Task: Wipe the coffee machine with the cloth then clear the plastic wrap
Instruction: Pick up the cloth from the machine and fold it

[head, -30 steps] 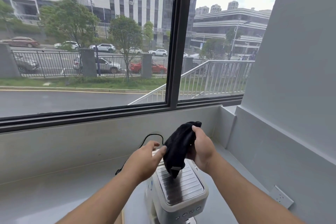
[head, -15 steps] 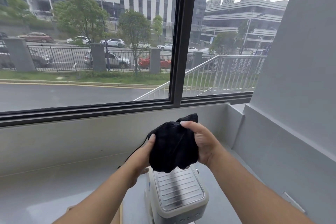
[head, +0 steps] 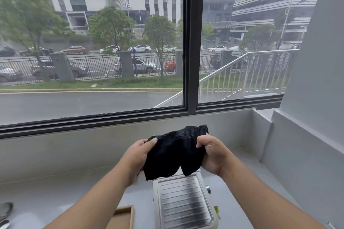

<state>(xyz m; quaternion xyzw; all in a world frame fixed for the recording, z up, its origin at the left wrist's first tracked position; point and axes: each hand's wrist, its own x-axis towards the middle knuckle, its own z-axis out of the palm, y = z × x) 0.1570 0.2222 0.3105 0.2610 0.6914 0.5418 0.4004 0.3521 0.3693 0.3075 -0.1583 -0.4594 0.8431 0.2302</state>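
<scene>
I am holding a black cloth (head: 175, 151) stretched between both hands above the coffee machine (head: 183, 202), in front of a wide window (head: 93, 42) looking onto a street. My left hand (head: 138, 156) is pinching the cloth's left edge, thumb lying on the fabric, fingers closed behind it. My right hand (head: 212, 154) is gripping the right edge in a closed fist, with a bunched corner of cloth sticking up above the knuckles. The cloth is hanging in two loose lobes, its lower hem overlapping the rear edge of the machine from this view; whether it is touching the machine I cannot tell. The machine is standing on the pale bench (head: 55, 191), its ribbed metal top tray facing up. A cardboard box (head: 123, 217) is sitting just beside the machine on its left, partly hidden by my left forearm. A metal object (head: 5, 210), too cut off to identify, is lying at the bench's far-left edge.
</scene>
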